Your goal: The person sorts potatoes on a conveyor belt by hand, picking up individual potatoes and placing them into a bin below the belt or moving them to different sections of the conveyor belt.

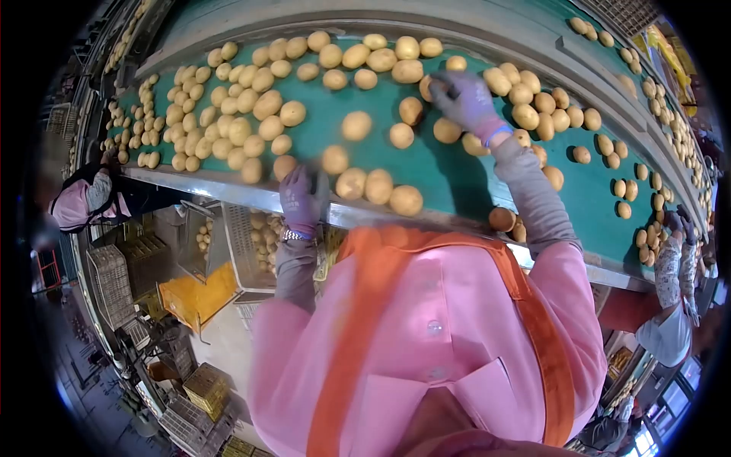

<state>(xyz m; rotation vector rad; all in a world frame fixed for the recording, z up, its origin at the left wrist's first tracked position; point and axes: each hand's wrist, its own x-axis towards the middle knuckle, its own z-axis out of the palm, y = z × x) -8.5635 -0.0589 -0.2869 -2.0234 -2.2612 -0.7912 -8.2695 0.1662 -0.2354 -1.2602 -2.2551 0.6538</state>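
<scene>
Many potatoes (355,126) lie on a green conveyor belt (533,202) in front of me. My right hand (466,103), in a purple glove with dark fingertips, reaches over the belt. Its fingers are curled against a brownish potato (426,88), which they partly cover. A darker potato (411,110) lies just below it. My left hand (300,201), gloved the same way, is at the belt's near edge with the thumb apart from the fingers. Its fingertips are beside a potato (284,167), and nothing shows in its grasp.
A metal rail (228,193) runs along the near side of the belt. Below it stand crates (251,240) with potatoes and a yellow-orange sheet (199,298). Co-workers stand at the left (95,194) and right (666,327). Another potato line (659,103) runs beyond.
</scene>
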